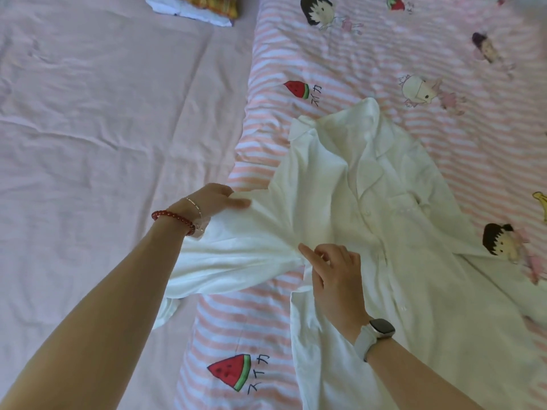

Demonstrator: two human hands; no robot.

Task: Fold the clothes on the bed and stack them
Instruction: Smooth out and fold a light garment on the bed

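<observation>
Shirt (pixel 384 232) spread on bed (pixel 88 113), sleeve fold underway. Left hand (pixel 213 199) grips sleeve (pixel 236 255); right hand (pixel 334 276) pinches armpit seam. Next: lay sleeve across front.

A pale pink sheet (pixel 97 119), creased all over, covers the bed to the left of the left hand. Beyond and to the right of both hands lies a pink-and-white striped quilt (pixel 444 93) (printed with cartoon children and 2 watermelon slices). The light is soft and even.

A shirt (pixel 384 232) lies on the quilt (pixel 414 69), right of the bedsheet (pixel 103 113), folded clothes (pixel 192 7) far behind.
</observation>
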